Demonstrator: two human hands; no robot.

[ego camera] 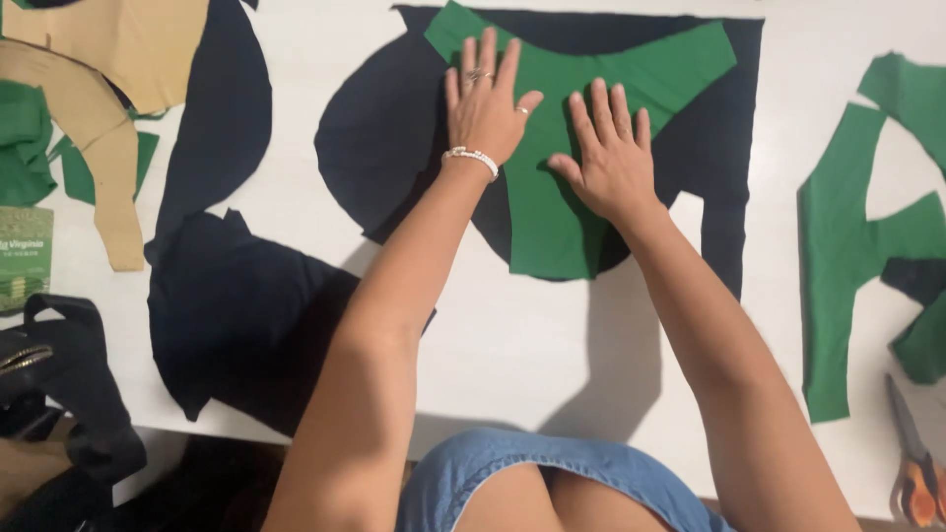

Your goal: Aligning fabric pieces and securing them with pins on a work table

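Note:
A green cut fabric piece (552,212) lies flat on top of a larger dark navy fabric piece (384,138) on the white table (512,335). My left hand (485,103), with rings and a pale beaded bracelet, presses flat on the green piece's upper left part, fingers spread. Just beside it, my right hand (609,158) lies palm down on the middle of the same green piece, fingers apart. Neither hand grips anything.
More navy fabric (232,305) lies at the left, with tan pieces (94,94) and green scraps (25,143) beyond. Green offcuts (847,246) cover the right side. Orange-handled scissors (912,448) lie at the lower right edge. A black bag (59,394) sits at the lower left.

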